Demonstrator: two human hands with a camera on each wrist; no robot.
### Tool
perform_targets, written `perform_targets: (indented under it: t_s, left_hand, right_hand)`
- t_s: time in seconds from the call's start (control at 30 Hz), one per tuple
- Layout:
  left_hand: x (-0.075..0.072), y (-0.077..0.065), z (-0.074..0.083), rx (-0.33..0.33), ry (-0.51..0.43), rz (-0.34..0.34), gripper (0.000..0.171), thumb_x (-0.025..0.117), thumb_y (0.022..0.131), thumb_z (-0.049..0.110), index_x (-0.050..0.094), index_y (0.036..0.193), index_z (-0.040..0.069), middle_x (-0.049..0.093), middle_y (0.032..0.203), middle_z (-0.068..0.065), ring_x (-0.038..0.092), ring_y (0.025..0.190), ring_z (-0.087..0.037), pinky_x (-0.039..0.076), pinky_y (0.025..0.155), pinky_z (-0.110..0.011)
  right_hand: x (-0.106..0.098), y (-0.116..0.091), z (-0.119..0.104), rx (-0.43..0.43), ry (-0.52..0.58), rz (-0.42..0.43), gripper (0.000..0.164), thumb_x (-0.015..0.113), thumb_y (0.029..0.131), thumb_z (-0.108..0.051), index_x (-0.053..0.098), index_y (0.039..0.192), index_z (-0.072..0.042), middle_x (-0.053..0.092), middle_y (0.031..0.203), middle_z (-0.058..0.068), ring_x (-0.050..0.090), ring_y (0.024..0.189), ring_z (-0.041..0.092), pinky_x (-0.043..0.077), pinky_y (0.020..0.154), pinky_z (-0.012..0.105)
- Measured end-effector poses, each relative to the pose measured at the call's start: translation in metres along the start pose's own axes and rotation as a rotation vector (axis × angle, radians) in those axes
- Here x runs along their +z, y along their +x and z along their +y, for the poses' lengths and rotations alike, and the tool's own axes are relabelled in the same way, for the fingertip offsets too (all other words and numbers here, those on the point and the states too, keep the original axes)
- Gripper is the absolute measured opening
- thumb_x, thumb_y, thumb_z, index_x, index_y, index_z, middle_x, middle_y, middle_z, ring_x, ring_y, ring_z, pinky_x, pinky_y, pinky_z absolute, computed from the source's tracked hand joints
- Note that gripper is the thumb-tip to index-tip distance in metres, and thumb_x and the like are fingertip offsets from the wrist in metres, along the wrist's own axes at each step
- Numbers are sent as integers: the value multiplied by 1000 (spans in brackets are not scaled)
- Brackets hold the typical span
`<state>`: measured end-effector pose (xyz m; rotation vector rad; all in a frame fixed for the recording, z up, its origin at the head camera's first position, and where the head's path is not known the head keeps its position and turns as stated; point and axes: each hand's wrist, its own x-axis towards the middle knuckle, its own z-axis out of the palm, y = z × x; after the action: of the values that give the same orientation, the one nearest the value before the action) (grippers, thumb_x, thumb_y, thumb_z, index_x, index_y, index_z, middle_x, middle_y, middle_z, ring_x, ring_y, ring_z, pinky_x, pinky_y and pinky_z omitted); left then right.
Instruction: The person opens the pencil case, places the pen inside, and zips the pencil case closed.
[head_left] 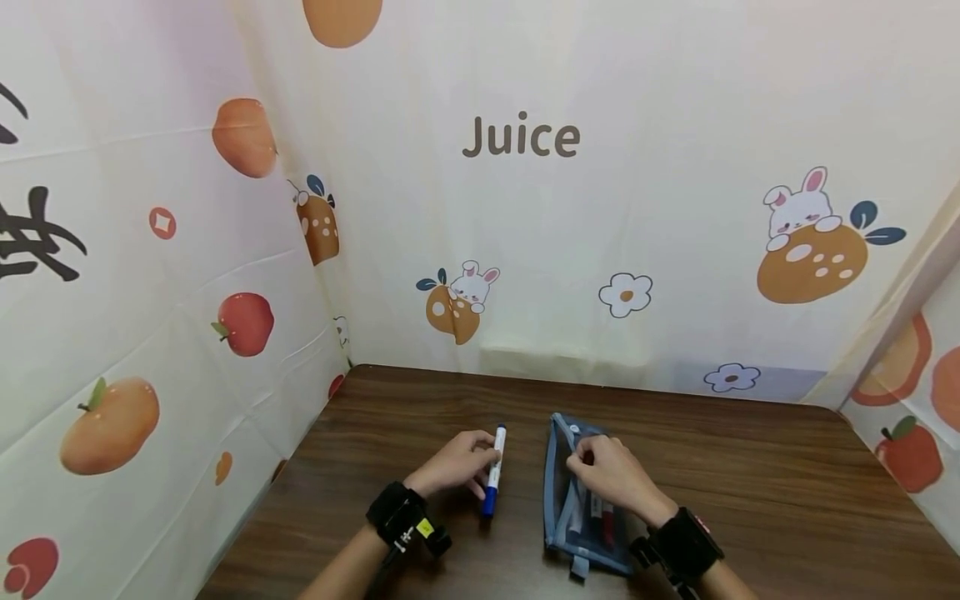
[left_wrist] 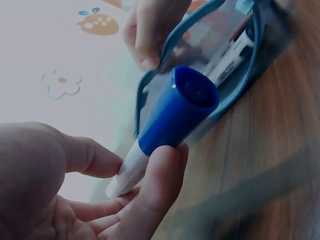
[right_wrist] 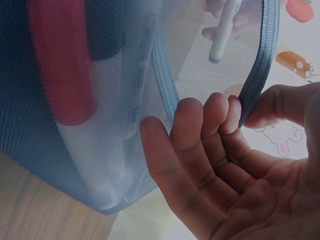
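A white whiteboard marker with a blue cap [head_left: 495, 471] is held between the thumb and fingers of my left hand [head_left: 455, 462]. In the left wrist view its blue cap [left_wrist: 175, 112] points toward the camera. To the right of it is a blue-grey mesh zip pouch [head_left: 551, 487], its zipped mouth parted. My right hand [head_left: 618, 477] pinches the pouch's far edge; in the right wrist view the thumb and fingers grip the zipper band [right_wrist: 257, 65]. Through the mesh I see a red-capped marker [right_wrist: 65, 75] and a black-capped white marker [left_wrist: 232, 60].
The pouch and hands are over a dark wood-grain table [head_left: 750, 483]. A printed white curtain [head_left: 525, 217] stands behind it and along both sides. A small fabric tab [head_left: 579, 568] sticks out from the pouch's near end.
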<state>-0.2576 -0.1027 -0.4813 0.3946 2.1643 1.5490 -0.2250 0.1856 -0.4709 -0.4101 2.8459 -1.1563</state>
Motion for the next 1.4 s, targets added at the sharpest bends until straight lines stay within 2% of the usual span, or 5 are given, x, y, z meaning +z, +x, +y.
perform_targets:
  t_s: [0.4,0.9,1.03,1.13,1.4]
  left_hand:
    - [37,20,13,34,-87,-26,36,60,108,14,58,139,-5,71,85,-9,67,64,-15,63,61,-36]
    - [76,31,14,19,-40,-21,31,64,107,13,60,136,2,72,88,-11,68,60,-17,62,59,-38]
    - [81,33,14,46,12,-2,32,66,107,14,61,135,0,74,83,-10,69,57,-17,62,58,-38]
    - [85,35,14,77,94,31,32,68,105,15,64,132,-2,73,73,-6,70,54,-17,59,55,-32]
    - [93,42,12,162,298,111,10,73,100,11,75,103,2,63,56,5,61,47,-10,44,46,-22]
  right_hand:
    - [1,0,-2,-9,16,3,24,60,96,-6,59,72,-12,46,63,-4,40,53,8,32,55,24]
    - [3,1,0,-13,20,5,20,62,94,-8,63,74,-12,51,64,-5,44,54,8,34,53,23]
    - [2,0,0,-12,23,7,21,61,94,-7,62,74,-12,51,64,-4,42,53,8,33,54,23]
    - [1,0,0,-13,25,3,22,61,95,-7,63,74,-12,50,63,-4,41,53,8,32,55,23]
    - [2,1,1,-2,25,3,23,60,95,-7,61,73,-13,49,63,-5,41,52,8,32,53,22]
